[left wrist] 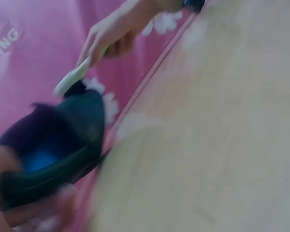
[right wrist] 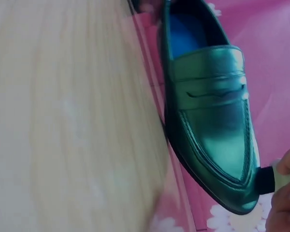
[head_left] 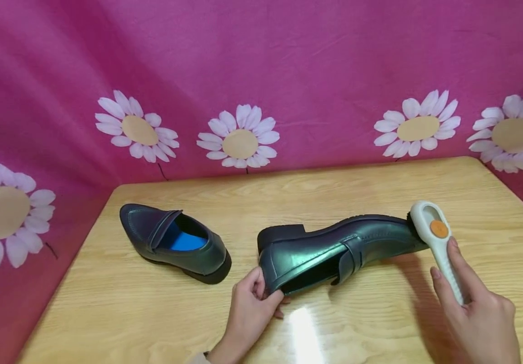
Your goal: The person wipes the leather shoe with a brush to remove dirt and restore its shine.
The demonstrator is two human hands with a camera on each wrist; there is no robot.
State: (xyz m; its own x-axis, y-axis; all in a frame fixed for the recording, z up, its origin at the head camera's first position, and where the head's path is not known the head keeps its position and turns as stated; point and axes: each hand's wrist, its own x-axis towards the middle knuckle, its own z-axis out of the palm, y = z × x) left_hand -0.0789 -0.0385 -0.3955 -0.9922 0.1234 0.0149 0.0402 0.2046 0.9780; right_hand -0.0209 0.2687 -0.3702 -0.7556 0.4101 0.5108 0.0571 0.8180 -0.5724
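Note:
My left hand (head_left: 252, 308) grips a dark loafer with a green sheen (head_left: 306, 259) by the back of its opening. That loafer is tipped on its side, its heel and sole facing the far side of the table and its toe pointing right. A blue insole (right wrist: 186, 36) shows inside it in the right wrist view. My right hand (head_left: 484, 321) holds a shoe brush (head_left: 445, 265) by its white handle, which has an orange button. The brush's dark bristles (right wrist: 266, 181) touch the side of the toe. The left wrist view is blurred.
A matching loafer (head_left: 154, 235) with a blue insole stands upright on the wooden table (head_left: 106, 313), to the left of the held one. A pink cloth (head_left: 325, 76) with large white daisies hangs behind the table and at its sides.

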